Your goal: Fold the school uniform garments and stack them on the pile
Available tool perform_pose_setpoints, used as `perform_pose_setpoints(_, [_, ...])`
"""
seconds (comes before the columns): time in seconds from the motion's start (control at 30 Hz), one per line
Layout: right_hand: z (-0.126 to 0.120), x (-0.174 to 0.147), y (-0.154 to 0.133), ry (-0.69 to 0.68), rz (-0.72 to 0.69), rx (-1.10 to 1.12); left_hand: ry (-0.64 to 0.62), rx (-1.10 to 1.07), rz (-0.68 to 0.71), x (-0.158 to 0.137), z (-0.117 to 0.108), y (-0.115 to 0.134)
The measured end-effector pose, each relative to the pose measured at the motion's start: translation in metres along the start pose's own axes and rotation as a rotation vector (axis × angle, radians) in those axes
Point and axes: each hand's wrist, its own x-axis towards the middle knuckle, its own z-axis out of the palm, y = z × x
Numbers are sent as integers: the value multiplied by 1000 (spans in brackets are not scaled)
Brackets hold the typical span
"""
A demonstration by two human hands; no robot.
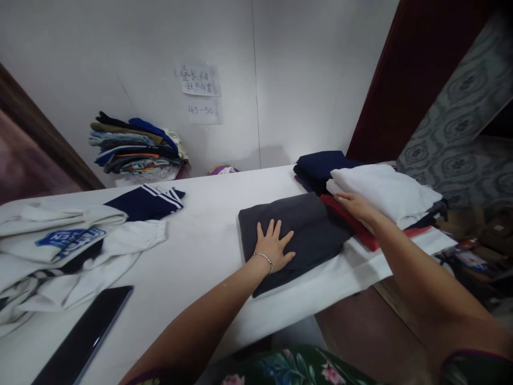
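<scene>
A dark grey folded garment (308,230) lies on the white table (204,214) in front of me. My left hand (274,248), with a bracelet at the wrist, presses flat on it, fingers spread. To the right, my right hand (358,207) has its fingers stretched out along the near edge of a white folded garment (387,190), just above a red folded garment (360,230). Whether its fingertips reach under the white cloth is hidden. The grey garment's right end touches or overlaps the red one.
Navy folded clothes (328,166) lie behind the grey garment. Loose white clothing (84,256) with a blue print, a navy striped piece (148,202) and a dark phone-like slab (86,334) occupy the left side. A tall clothes pile (138,147) stands against the wall beside handwritten papers (200,80).
</scene>
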Motion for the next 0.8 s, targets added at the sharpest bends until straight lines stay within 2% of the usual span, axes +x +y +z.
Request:
perform_pose_setpoints(0.03, [1,-2,-10,-11,-23,-3,0,-10,-4,0,-2,1])
perform_pose_setpoints(0.1, [12,-9,-31,-44,-163,-16,0,-53,-26,1,-9,-2])
perform_pose_setpoints(0.17, [34,-19,-43,-84,-350,-84,21,-107,-75,6,-16,-11])
perform_pose_setpoints(0.2, [48,-23,-41,-101,-388,-134,38,-129,-114,10,-19,-20])
perform_pose_setpoints(0.23, [62,-26,-35,-110,-365,-177,46,-148,-163,15,-21,-30])
perform_pose_setpoints(0.3, [88,-26,-9,-158,-171,-203,6,-200,-287,25,-20,-52])
perform_pose_setpoints(0.37, [106,-21,23,-250,40,-131,-75,-276,-403,34,-14,-72])
perform_pose_setpoints(0.43, [113,-15,47,-259,123,-7,-114,-331,-471,39,-5,-84])
perform_pose_setpoints(0.53, [108,-14,61,-110,165,273,-78,-334,-481,39,4,-87])
perform_pose_setpoints(0.63, [93,-24,61,58,263,514,-36,-327,-465,35,6,-83])
perform_pose_setpoints(0.7, [84,-34,59,47,285,520,-22,-338,-456,33,6,-81])
perform_pose_setpoints(0.8, [78,-45,56,-72,262,395,-7,-369,-449,33,4,-81])
